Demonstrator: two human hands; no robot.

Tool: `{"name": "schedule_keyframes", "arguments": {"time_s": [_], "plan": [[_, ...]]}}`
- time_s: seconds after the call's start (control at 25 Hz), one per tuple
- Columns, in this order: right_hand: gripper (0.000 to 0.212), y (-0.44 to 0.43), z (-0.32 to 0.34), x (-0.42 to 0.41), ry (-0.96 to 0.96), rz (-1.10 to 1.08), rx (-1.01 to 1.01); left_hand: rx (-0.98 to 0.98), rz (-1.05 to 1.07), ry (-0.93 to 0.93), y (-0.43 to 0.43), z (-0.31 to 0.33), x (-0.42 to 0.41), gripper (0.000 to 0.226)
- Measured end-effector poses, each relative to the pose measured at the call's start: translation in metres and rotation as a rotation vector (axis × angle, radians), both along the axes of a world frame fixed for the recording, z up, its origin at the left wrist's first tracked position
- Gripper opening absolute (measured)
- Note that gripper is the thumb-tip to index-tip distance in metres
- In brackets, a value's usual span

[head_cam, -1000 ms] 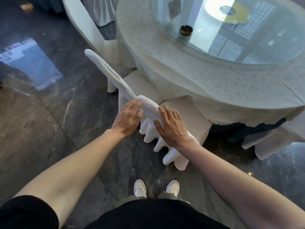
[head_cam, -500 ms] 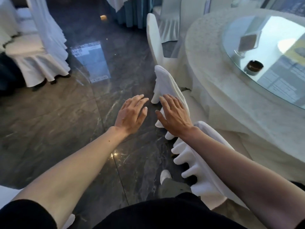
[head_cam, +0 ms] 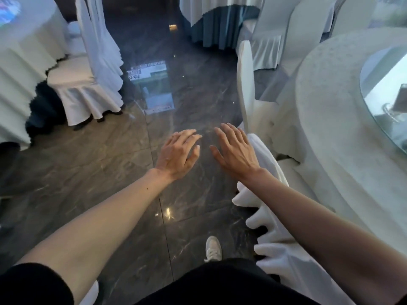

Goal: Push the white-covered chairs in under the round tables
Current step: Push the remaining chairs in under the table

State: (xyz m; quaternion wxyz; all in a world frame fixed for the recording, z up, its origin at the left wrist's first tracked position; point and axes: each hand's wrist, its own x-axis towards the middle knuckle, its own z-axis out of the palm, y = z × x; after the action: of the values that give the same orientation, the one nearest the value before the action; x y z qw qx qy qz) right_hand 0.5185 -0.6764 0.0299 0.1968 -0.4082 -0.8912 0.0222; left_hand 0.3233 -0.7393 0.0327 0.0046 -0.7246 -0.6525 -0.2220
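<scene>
A round table [head_cam: 326, 133] with a pale cloth and a glass top fills the right side. A white-covered chair [head_cam: 269, 219] stands tucked against it just under my right forearm, its ruffled skirt hanging to the floor. Beyond it another white-covered chair [head_cam: 245, 84] stands with its back upright beside the same table. My left hand [head_cam: 178, 154] hovers over the dark floor, fingers spread, holding nothing. My right hand [head_cam: 235, 150] is open too, beside the near chair's top edge; whether it touches the cover is unclear.
At the left, a second round table [head_cam: 19, 62] has a white-covered chair [head_cam: 88, 84] standing out from it. More covered chairs [head_cam: 275, 29] and a teal-skirted table [head_cam: 211, 25] stand at the back. Glossy dark marble floor [head_cam: 110, 164] lies between the tables. My white shoe [head_cam: 212, 248] shows below.
Both hands have come off the near chair's back and moved forward and left. My view has turned left, bringing the left table and its chair into sight.
</scene>
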Motion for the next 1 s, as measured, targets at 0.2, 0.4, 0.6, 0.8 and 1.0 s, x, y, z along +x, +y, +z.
{"name": "schedule_keyframes", "arguments": {"time_s": [0.2, 0.4, 0.6, 0.8, 1.0], "plan": [[0.059, 0.1, 0.009, -0.056, -0.024, -0.022, -0.003, 0.015, 0.008, -0.018, 0.103, 0.004, -0.057, 0.046], [0.056, 0.191, 0.007, -0.122, -0.027, -0.116, 0.001, 0.026, -0.089, -0.035, 0.214, 0.0, -0.122, 0.044], [0.057, 0.269, 0.016, -0.191, 0.017, -0.353, -0.011, 0.02, -0.27, -0.046, 0.327, 0.002, -0.199, 0.043], [0.059, 0.323, 0.029, -0.23, 0.006, -0.561, -0.027, 0.025, -0.448, -0.067, 0.419, 0.011, -0.245, 0.043], [0.062, 0.379, 0.031, -0.246, -0.026, -0.722, -0.075, 0.015, -0.605, -0.082, 0.499, 0.015, -0.253, 0.044]]}}
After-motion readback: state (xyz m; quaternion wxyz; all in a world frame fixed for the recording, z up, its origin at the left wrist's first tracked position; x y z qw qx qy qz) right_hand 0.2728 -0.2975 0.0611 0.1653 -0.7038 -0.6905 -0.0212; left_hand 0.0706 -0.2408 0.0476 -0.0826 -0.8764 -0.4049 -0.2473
